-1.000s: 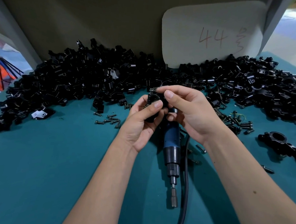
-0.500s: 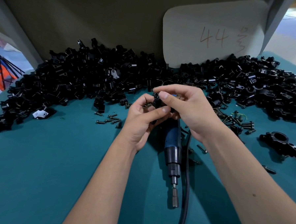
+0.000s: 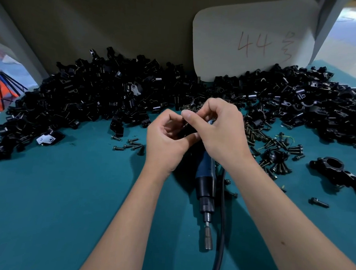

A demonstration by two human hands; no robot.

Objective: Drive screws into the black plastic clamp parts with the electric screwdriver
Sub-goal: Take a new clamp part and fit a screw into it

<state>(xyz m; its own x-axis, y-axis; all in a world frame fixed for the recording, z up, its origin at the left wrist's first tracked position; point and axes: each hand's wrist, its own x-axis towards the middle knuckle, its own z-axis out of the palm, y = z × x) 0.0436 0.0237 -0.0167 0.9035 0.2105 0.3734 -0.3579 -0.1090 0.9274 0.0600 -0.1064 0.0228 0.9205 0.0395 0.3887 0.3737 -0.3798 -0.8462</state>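
My left hand (image 3: 166, 140) and my right hand (image 3: 220, 133) meet above the middle of the teal table and pinch one small black clamp part (image 3: 186, 128) between their fingertips; most of the part is hidden by my fingers. The blue and black electric screwdriver (image 3: 205, 177) lies on the table under my hands, untouched, its bit tip (image 3: 208, 240) pointing toward me and its black cable (image 3: 219, 240) running down beside it. A long heap of black clamp parts (image 3: 113, 98) stretches along the back wall.
Loose screws lie in a small group (image 3: 129, 144) left of my hands and a larger scatter (image 3: 275, 146) to the right. A bigger black clamp assembly (image 3: 334, 170) sits at the right. A card marked 44 (image 3: 254, 39) leans on the wall. Teal table surface (image 3: 56, 200).
Both hands have shifted slightly and turned the clamp part between the fingers; my right thumb now lies over its top. The screwdriver has stayed where it lay.
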